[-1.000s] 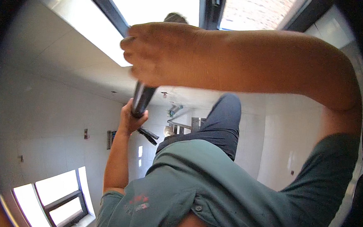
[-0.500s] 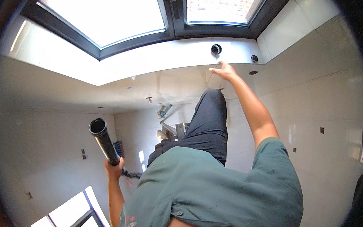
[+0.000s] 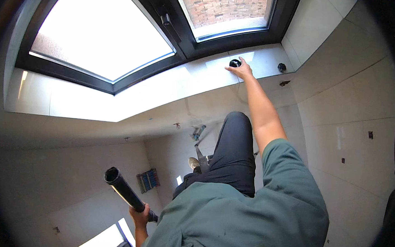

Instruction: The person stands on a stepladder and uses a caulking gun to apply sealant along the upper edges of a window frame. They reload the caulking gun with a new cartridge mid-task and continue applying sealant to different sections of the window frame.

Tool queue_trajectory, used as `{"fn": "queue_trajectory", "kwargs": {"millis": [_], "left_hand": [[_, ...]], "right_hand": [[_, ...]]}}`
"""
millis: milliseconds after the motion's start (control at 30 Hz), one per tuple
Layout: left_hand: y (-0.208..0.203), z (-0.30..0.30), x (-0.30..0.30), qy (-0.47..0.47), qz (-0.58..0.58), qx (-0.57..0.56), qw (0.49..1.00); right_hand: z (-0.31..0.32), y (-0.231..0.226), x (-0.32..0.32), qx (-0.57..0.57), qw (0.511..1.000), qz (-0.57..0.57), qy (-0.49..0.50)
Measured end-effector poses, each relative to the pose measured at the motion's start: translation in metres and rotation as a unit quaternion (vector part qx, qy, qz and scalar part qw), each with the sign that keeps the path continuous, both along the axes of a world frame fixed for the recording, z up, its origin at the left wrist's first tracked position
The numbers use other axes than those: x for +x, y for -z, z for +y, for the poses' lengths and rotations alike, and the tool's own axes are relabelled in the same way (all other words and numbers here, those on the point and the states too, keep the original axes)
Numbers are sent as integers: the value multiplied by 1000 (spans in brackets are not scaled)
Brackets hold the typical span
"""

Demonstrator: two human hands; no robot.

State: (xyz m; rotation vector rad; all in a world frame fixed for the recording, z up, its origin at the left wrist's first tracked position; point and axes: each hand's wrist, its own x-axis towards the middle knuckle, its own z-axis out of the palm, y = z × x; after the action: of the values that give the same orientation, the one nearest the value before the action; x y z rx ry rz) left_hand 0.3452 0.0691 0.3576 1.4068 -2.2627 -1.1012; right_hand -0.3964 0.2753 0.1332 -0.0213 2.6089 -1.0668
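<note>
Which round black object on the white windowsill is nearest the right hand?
The left object, between thumb and finger of the right hand; the right object sits apart.

Black tube (image 3: 127,193), black round piece (image 3: 234,61), green shirt (image 3: 246,212), dark trousers (image 3: 233,148), reddish-tan brickwork (image 3: 227,10)

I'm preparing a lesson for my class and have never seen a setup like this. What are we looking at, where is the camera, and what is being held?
There is no machine here, only a person's two bare hands. The view comes from a wide fisheye camera worn on the head, looking down, so straight edges bend. The left hand grips a long, black, cylindrical tube. The right hand reaches to a small, round, black object on a glossy white windowsill; its grip is unclear. Farther right on the sill sits another small dark object.
</note>
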Motion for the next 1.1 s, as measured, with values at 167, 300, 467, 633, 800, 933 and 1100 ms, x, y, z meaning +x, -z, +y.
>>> {"fn": "queue_trajectory", "kwargs": {"millis": [167,300,467,633,800,933,1100], "left_hand": [[-2,1,-20,15,-58,-21,998],[-7,0,-32,29,-92,-30,995],[-11,0,-39,49,-97,-27,994],[-13,2,-44,81,-110,-39,990],[-13,4,-46,116,-120,-70,983],[-11,5,-41,113,-118,-37,986],[-8,6,-38,101,-126,-48,986]], "right_hand": [[-28,-31,-4,78,993,-80,31],[-44,-45,-7,121,982,-121,74],[-51,-54,-2,113,980,-150,61],[-60,-60,8,222,967,-126,-14],[-66,-66,14,295,945,-122,-69],[-64,-57,3,274,946,-155,-77],[-54,-19,-32,193,952,-191,-143]]}}
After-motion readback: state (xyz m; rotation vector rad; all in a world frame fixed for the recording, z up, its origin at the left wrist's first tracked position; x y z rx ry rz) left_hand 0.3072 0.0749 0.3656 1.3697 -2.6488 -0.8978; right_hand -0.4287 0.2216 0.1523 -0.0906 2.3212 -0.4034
